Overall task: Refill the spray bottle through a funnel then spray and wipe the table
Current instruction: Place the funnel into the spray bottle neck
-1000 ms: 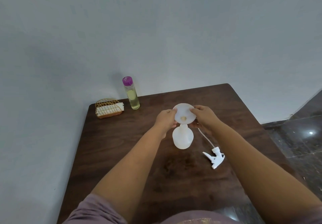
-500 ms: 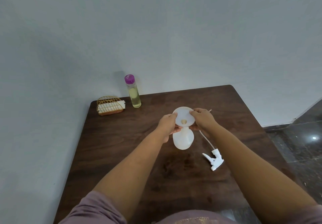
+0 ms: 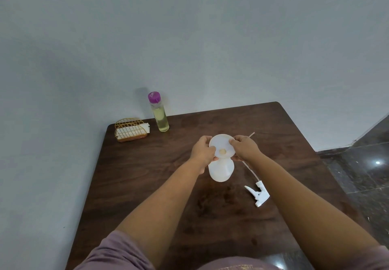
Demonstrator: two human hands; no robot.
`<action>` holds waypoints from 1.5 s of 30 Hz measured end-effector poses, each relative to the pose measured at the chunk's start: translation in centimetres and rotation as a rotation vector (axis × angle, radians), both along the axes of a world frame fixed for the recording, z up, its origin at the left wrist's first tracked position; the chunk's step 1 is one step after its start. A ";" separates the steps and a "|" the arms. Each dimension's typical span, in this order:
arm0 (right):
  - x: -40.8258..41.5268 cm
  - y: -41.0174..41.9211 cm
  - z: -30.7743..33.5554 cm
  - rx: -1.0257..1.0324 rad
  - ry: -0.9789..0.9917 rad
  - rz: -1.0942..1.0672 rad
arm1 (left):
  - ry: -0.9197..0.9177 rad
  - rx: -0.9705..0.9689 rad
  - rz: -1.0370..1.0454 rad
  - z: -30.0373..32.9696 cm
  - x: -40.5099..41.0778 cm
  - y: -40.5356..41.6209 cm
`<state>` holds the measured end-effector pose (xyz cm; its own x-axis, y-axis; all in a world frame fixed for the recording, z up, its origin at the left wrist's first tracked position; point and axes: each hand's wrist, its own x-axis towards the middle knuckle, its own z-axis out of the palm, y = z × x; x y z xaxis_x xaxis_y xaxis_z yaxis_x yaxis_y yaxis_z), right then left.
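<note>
A white funnel sits on the mouth of a translucent white spray bottle standing mid-table. My left hand pinches the funnel's left rim, and my right hand pinches its right rim. The bottle's neck is hidden by the funnel and my fingers. The white trigger sprayer head lies on the table to the right, its thin dip tube running back behind my right wrist. A tall clear refill bottle with yellowish liquid and a purple cap stands at the table's back left.
The dark wooden table stands against a grey wall. A gold wire holder with white folded cloths or napkins sits in the back left corner. Dark glossy floor tiles lie beyond the table's right edge.
My hands, the funnel and the bottle stay together in the same place. The view has shifted slightly; both hands keep their hold on the funnel rim.
</note>
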<state>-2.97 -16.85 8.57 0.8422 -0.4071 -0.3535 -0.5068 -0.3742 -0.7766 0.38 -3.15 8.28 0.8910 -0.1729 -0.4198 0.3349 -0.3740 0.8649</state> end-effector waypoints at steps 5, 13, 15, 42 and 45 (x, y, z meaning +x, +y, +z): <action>-0.2 0.0 -0.1 -0.079 -0.005 0.068 | -0.014 0.032 -0.016 -0.4 0.1 0.2; -0.5 -0.1 -0.1 -0.112 -0.039 0.088 | -0.004 -0.001 -0.001 0.3 -0.4 0.4; -0.5 -0.1 -0.1 -0.113 -0.050 0.079 | 0.003 -0.021 0.006 0.4 -0.5 0.5; -1.7 -1.7 0.0 -0.076 -0.170 0.067 | -0.007 -0.022 0.136 0.5 -1.6 0.2; -1.6 -1.9 0.0 -0.046 -0.175 0.054 | -0.019 -0.021 0.138 0.5 -1.7 0.2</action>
<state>-4.56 -18.76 8.62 0.9101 -0.3724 -0.1819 -0.3440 -0.4340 -0.8326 -1.33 -2.95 8.73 0.9147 -0.0565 -0.4001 0.3653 -0.3076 0.8786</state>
